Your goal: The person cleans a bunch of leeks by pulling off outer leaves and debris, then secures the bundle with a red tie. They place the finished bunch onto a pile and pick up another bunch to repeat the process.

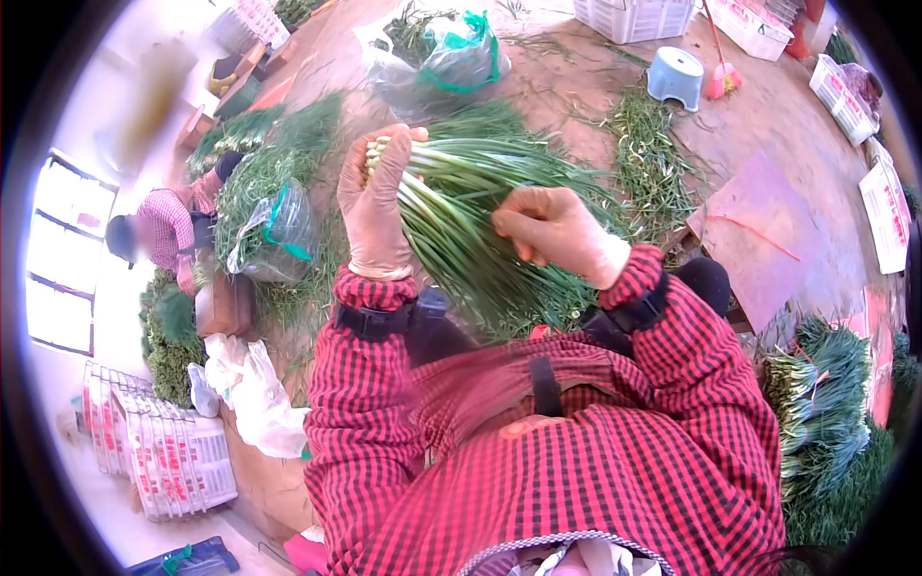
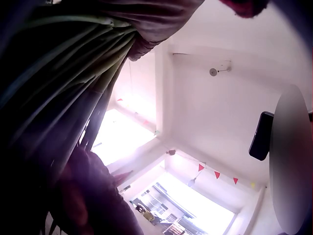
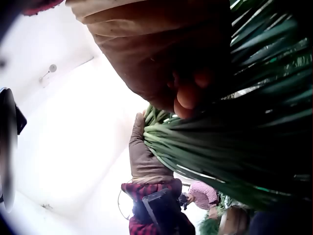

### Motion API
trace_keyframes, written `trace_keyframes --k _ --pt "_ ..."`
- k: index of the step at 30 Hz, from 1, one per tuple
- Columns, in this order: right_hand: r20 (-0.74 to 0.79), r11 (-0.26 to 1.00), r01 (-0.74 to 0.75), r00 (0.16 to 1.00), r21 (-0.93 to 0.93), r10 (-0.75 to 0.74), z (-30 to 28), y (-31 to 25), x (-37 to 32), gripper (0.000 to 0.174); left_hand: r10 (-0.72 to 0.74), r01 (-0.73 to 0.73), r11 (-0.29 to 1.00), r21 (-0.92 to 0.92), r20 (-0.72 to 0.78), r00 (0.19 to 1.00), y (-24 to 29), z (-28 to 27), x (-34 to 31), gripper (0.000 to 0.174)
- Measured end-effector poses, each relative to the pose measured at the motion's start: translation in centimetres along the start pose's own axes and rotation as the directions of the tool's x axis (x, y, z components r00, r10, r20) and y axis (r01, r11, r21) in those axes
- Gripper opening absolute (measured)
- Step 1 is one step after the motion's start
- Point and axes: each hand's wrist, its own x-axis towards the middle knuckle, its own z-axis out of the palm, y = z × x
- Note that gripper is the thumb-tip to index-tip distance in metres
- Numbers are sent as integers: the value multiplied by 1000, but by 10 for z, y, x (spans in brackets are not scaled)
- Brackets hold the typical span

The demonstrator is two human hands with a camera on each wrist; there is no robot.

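Observation:
In the head view, my gloved left hand [image 1: 376, 202] grips a thick bunch of green onions [image 1: 480, 197] round its white stem ends. The long green leaves fan out to the right and down over my lap. My gloved right hand [image 1: 562, 230] is at the middle of the bunch, its thumb and curled fingers pinching at the leaves. Seen from the right wrist, the fingertips [image 3: 188, 98] of that hand lie against the leaves, and the left hand [image 3: 146, 154] holds the stem ends beyond. The left wrist view shows the bunch [image 2: 73, 68] dark and close.
Loose trimmings [image 1: 653, 163] litter the floor, with a blue stool [image 1: 674, 77] behind. Plastic bags of greens [image 1: 437, 67] stand ahead. Tied bundles [image 1: 816, 413] are stacked at right. At left, another person [image 1: 168, 226] sits by a heap of greens [image 1: 279, 163], above white crates [image 1: 168, 461].

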Motion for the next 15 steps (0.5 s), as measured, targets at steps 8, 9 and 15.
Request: trace_keyframes --k 8,9,15 --pt "114 434 152 987 -888 -114 -78 54 -50 24 33 -34 999 -5 -76 997 10 -42 8 28" --pt "-14 381 48 987 -924 -158 -75 44 -51 33 20 -19 1000 16 -44 999 11 -42 9 28" --pt "17 609 453 811 -651 -585 -5 -10 1 64 -164 163 987 18 85 983 14 -14 1 20"
